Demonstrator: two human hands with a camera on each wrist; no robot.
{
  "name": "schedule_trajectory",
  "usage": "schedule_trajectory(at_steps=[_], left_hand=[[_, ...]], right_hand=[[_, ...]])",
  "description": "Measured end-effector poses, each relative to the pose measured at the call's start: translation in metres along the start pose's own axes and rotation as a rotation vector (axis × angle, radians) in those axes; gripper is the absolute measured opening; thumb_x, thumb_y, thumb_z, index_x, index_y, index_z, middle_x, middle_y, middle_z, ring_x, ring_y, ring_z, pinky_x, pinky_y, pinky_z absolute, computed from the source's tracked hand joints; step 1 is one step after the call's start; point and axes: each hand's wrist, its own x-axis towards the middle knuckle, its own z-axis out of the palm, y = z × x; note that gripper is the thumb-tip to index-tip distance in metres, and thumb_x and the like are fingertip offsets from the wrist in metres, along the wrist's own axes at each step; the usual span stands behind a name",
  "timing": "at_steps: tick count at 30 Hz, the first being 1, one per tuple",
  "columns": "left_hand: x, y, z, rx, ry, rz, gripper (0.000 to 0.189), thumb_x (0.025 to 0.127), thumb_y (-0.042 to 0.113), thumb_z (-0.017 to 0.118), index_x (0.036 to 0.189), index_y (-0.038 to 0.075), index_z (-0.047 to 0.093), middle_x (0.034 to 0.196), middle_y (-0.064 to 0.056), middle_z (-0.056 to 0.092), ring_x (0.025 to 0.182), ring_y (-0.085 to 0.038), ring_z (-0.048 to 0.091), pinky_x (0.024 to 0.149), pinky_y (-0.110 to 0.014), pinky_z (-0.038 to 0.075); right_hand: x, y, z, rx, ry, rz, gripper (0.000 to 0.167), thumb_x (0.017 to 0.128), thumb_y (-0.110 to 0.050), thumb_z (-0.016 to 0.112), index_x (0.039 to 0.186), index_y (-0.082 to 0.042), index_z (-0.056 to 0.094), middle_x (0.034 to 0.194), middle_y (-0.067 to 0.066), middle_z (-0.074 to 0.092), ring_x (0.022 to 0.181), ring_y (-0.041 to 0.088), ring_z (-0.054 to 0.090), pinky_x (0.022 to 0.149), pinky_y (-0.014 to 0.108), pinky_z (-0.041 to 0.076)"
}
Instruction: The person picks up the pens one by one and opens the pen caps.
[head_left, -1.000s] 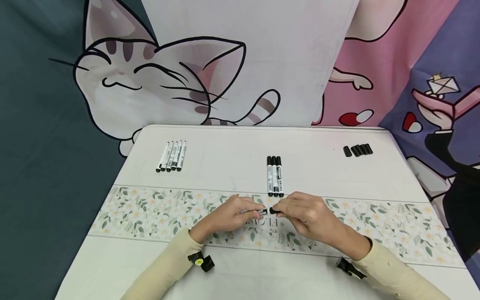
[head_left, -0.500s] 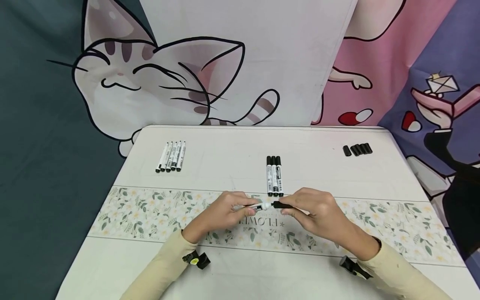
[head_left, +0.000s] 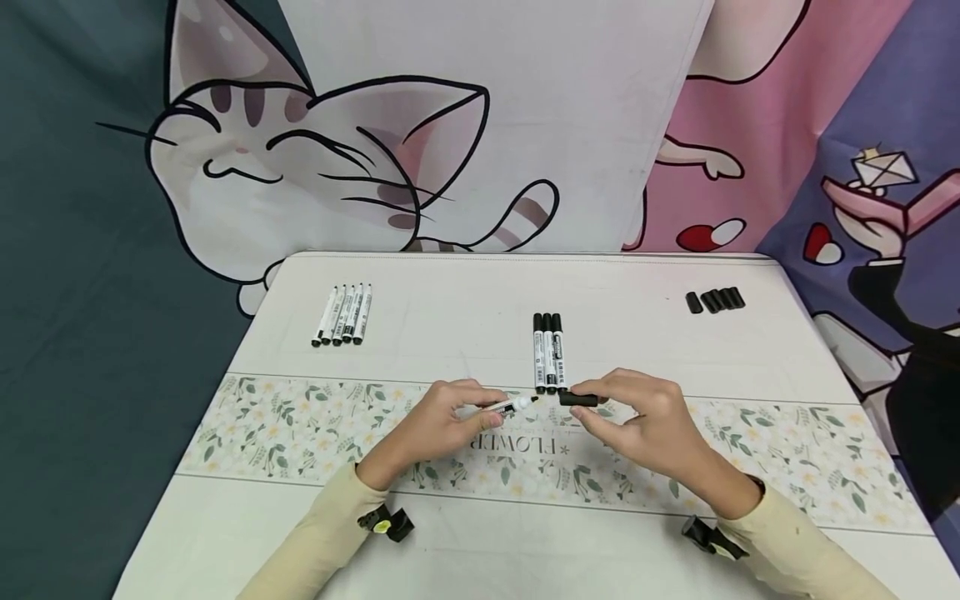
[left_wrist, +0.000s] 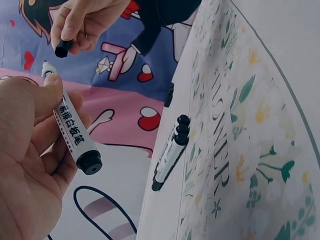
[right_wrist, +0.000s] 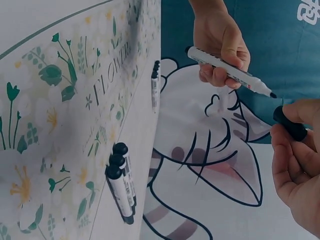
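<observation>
Head: left hand (head_left: 441, 425) curling fingers (head_left: 483, 395) round white marker (head_left: 510, 406), right hand (head_left: 651, 421) pinching black tubular cap (head_left: 580, 399), three capped markers (head_left: 549, 358) lying near on flower-banded table (head_left: 450, 325), left wrist: thumb (left_wrist: 50, 93) covering printed barrel (left_wrist: 75, 127) partly, right wrist: dark nib (right_wrist: 273, 95) facing cap, apart

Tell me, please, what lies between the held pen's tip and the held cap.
Only a bare gap lies between the pen's tip and the cap; the right wrist view shows it.
</observation>
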Motion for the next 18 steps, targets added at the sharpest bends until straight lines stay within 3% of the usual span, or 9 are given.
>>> schedule_trajectory(at_steps=[4, 9, 13, 18], left_hand=[[-0.001, 0.001, -0.002, 0.019, 0.019, -0.003, 0.028, 0.094, 0.015, 0.075, 0.120, 0.004, 0.075, 0.107, -0.005, 0.076, 0.093, -0.010, 0.069, 0.080, -0.034, 0.059], [-0.005, 0.003, -0.008, 0.072, 0.054, -0.022, 0.028, 0.093, 0.020, 0.076, 0.119, 0.009, 0.076, 0.108, -0.001, 0.076, 0.101, -0.013, 0.070, 0.089, -0.034, 0.057], [-0.007, 0.002, -0.015, 0.094, 0.076, -0.021, 0.027, 0.093, 0.020, 0.077, 0.118, 0.011, 0.077, 0.112, -0.001, 0.076, 0.107, -0.015, 0.069, 0.092, -0.035, 0.056], [-0.014, 0.000, -0.027, 0.131, 0.101, -0.063, 0.026, 0.091, 0.022, 0.080, 0.116, 0.013, 0.078, 0.111, 0.001, 0.076, 0.100, -0.012, 0.069, 0.085, -0.033, 0.057]], right_hand=[[-0.001, 0.001, -0.003, 0.003, 0.026, 0.024, 0.025, 0.098, -0.034, 0.069, 0.098, -0.012, 0.080, 0.083, -0.004, 0.076, 0.072, 0.012, 0.071, 0.072, 0.021, 0.056], [-0.003, 0.004, -0.007, 0.011, 0.036, 0.058, 0.013, 0.086, -0.018, 0.078, 0.098, -0.012, 0.080, 0.084, -0.003, 0.076, 0.074, 0.013, 0.070, 0.074, 0.018, 0.055], [-0.005, 0.006, -0.010, 0.005, 0.039, 0.080, 0.024, 0.074, -0.005, 0.081, 0.097, -0.011, 0.080, 0.085, -0.001, 0.076, 0.075, 0.015, 0.071, 0.077, 0.017, 0.055], [-0.007, 0.005, -0.013, -0.009, 0.052, 0.094, 0.026, 0.071, -0.003, 0.080, 0.096, -0.010, 0.080, 0.086, 0.001, 0.077, 0.076, 0.016, 0.072, 0.080, 0.015, 0.054]])
